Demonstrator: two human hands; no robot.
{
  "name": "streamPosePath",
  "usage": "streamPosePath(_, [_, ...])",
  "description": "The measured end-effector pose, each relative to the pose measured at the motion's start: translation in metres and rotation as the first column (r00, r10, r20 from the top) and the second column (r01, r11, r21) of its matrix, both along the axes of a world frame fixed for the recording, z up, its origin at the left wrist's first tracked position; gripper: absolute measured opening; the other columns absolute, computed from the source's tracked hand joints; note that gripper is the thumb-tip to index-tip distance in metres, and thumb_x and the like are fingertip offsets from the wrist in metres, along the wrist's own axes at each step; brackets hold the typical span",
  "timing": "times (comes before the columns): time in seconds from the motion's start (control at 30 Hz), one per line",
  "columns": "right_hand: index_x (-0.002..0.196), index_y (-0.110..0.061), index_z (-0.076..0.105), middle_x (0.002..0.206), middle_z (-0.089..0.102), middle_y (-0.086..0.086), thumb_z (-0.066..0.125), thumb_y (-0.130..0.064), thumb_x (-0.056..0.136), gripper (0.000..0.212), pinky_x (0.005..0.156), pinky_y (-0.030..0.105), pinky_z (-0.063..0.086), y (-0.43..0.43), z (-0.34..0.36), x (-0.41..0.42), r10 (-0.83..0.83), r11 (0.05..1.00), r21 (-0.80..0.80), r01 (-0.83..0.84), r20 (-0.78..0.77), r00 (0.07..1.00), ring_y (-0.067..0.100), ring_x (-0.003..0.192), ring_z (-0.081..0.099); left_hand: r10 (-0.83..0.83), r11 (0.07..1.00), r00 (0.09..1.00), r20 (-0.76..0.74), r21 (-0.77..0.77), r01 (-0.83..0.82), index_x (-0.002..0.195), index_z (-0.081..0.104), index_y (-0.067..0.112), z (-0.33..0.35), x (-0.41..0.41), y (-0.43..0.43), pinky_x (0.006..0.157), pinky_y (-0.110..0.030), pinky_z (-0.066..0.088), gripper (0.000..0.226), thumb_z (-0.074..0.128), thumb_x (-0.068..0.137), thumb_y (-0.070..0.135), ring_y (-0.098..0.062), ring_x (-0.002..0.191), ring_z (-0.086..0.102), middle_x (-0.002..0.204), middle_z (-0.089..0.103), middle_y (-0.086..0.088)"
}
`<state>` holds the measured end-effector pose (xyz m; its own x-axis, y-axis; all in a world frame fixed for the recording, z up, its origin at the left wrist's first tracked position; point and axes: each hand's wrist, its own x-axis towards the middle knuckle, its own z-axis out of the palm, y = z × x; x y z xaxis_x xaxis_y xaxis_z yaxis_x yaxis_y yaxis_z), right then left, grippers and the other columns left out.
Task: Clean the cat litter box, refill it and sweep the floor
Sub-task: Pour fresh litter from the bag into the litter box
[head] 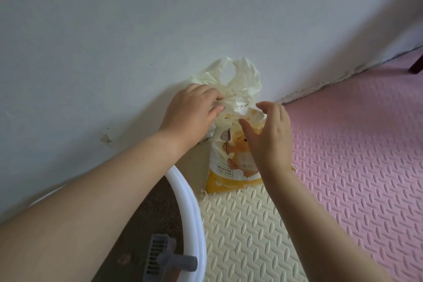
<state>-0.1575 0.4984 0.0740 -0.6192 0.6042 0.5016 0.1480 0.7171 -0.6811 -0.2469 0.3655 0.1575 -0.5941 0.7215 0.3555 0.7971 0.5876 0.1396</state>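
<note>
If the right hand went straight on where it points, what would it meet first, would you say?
Most likely the bag, at its crumpled neck just ahead of the right hand; depth is hard to judge.

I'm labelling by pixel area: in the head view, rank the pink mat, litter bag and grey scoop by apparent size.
1. pink mat
2. litter bag
3. grey scoop, cropped by the frame edge and nearer the camera, so its rank is less sure.

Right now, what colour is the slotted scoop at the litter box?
Grey: the scoop, head and handle alike. Only the head view shows it.
</note>
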Motion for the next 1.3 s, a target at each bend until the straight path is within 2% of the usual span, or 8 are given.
streamPosePath(0.13, [0.117,-0.015,0.058,0.111,0.059,0.000,0.069,-0.023,0.083,0.037,0.085,0.029,0.044,0.002,0.000,0.007,0.010,0.998,0.055,-0.014,0.064,0.998,0.018,0.105,0.052,-0.025,0.999,1.000,-0.006,0.033,0.025,0.096,0.066,0.017,0.001,0.001,-0.002,0.078,-0.026,0.034,0.017,0.055,0.094,0.029,-0.018,0.096,0.051,0.096,0.065,0.006])
streamPosePath(0.37, [0.099,-0.014,0.064,0.097,0.065,-0.005,0.061,-0.020,0.090,0.011,0.070,0.020,0.035,0.009,0.001,0.004,-0.006,0.999,0.038,0.003,0.066,0.998,0.015,0.094,0.056,-0.010,0.986,1.000,0.022,0.166,0.006,0.081,0.063,0.016,-0.002,0.010,-0.004,0.070,-0.030,0.041,0.017,0.059,0.091,0.029,-0.017,0.086,0.052,0.081,0.062,0.008])
streamPosePath(0.5, [0.095,-0.017,0.065,0.089,0.066,-0.010,0.057,-0.019,0.091,0.009,0.066,0.022,0.039,0.007,0.004,0.014,-0.034,0.998,-0.052,0.036,0.030,0.999,0.009,0.085,0.058,-0.012,0.972,1.000,0.009,0.233,0.009,0.077,0.060,0.014,-0.003,0.023,-0.005,0.065,-0.028,0.038,0.018,0.062,0.089,0.027,-0.017,0.080,0.051,0.076,0.058,0.009])
streamPosePath(0.63, [0.093,-0.016,0.068,0.087,0.068,-0.009,0.058,-0.017,0.091,0.010,0.072,0.026,0.049,0.006,0.010,0.025,-0.034,0.986,-0.168,0.024,-0.057,0.998,0.009,0.082,0.061,-0.034,0.960,0.999,-0.019,0.276,0.038,0.076,0.060,0.011,0.004,0.036,-0.002,0.065,-0.030,0.042,0.018,0.064,0.087,0.024,-0.018,0.079,0.051,0.076,0.059,0.006])
streamPosePath(0.8, [0.090,-0.016,0.068,0.082,0.065,-0.011,0.060,-0.014,0.089,0.009,0.071,0.024,0.049,0.003,0.011,0.043,-0.032,0.980,-0.199,0.013,-0.093,0.995,0.006,0.079,0.059,-0.075,0.955,0.993,-0.085,0.279,0.096,0.074,0.057,0.010,0.011,0.052,0.003,0.063,-0.028,0.038,0.019,0.059,0.087,0.024,-0.020,0.074,0.051,0.073,0.058,0.002])
streamPosePath(1.03, [0.089,-0.020,0.069,0.077,0.060,-0.024,0.062,-0.015,0.088,0.008,0.069,0.011,0.045,0.004,0.012,0.067,-0.021,0.976,-0.217,-0.001,-0.100,0.995,0.000,0.076,0.060,-0.124,0.949,0.979,-0.164,0.269,0.165,0.073,0.057,0.009,0.020,0.079,0.009,0.061,-0.026,0.036,0.015,0.061,0.084,0.018,-0.021,0.069,0.050,0.071,0.057,0.000])
streamPosePath(1.2, [0.088,-0.018,0.070,0.075,0.060,-0.023,0.064,-0.012,0.087,0.009,0.067,0.004,0.042,0.006,0.016,0.084,-0.035,0.973,-0.231,0.012,-0.096,0.995,-0.006,0.076,0.059,-0.160,0.938,0.970,-0.183,0.278,0.207,0.072,0.056,0.011,0.021,0.097,0.008,0.060,-0.031,0.044,0.017,0.058,0.086,0.020,-0.020,0.069,0.050,0.070,0.058,0.000])
streamPosePath(1.3, [0.089,-0.017,0.070,0.077,0.062,-0.019,0.065,-0.011,0.086,0.008,0.066,0.008,0.046,0.006,0.017,0.100,-0.027,0.980,-0.200,0.009,-0.090,0.996,0.001,0.074,0.061,-0.180,0.926,0.966,-0.186,0.300,0.230,0.072,0.057,0.010,0.023,0.111,0.006,0.060,-0.035,0.046,0.014,0.062,0.084,0.016,-0.021,0.069,0.051,0.070,0.058,0.000])
